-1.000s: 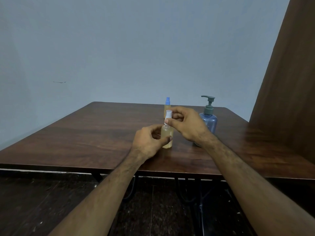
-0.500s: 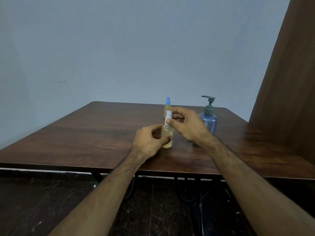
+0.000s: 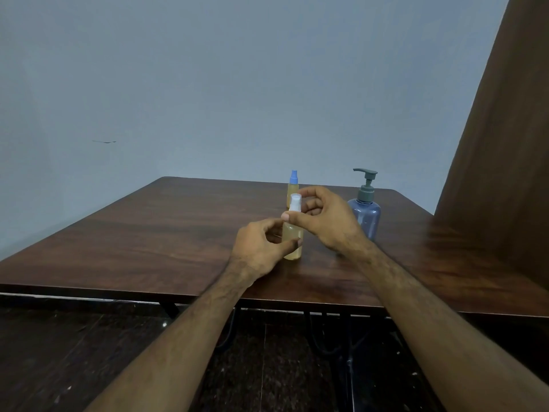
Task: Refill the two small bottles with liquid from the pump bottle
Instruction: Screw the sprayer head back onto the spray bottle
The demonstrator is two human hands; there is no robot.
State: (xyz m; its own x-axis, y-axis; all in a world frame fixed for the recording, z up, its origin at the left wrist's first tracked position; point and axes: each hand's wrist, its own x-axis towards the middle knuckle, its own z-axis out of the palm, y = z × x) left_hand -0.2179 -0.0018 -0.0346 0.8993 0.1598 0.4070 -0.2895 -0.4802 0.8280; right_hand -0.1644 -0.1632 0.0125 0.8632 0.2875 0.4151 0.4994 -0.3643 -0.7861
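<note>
Head view: my left hand (image 3: 261,248) holds a curled grip around the lower body of the near small bottle (image 3: 292,242), which stands upright on the surface (image 3: 166,233), while my right hand (image 3: 322,218) pinches its white spray cap (image 3: 295,202) between thumb and fingertips. I judge this bottle light, stiff and smooth-walled, so it is best held low on the body and turned at the cap collar. It is translucent with amber liquid; the blue-capped small bottle (image 3: 292,185) stands just behind it, and the blue-grey pump bottle (image 3: 364,214) stands to the right.
</note>
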